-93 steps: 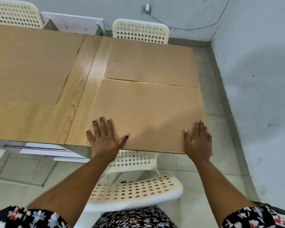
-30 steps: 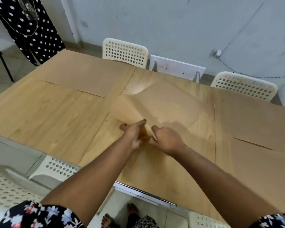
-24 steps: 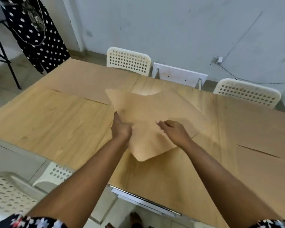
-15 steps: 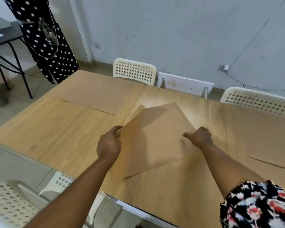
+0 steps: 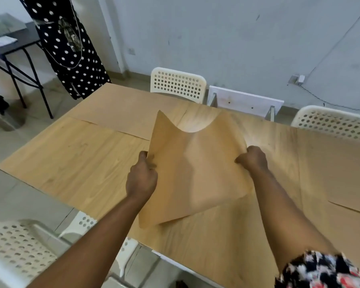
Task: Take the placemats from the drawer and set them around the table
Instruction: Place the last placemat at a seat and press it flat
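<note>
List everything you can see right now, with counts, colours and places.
Held placemat: one, tan, sagging between both hands above the table.
Laid placemats: at least two, tan, one at the far left, one at the right.
Table: one, light wood, centre.
Chairs: four in view, white perforated; far side, far right, near left, one under the near edge.
Board: one, white, beyond the table.
Garment: one, black with white dots, hanging far left.
Side table: one, dark, far left.
Left hand: grips the mat's left edge.
Right hand: grips its right edge.
</note>
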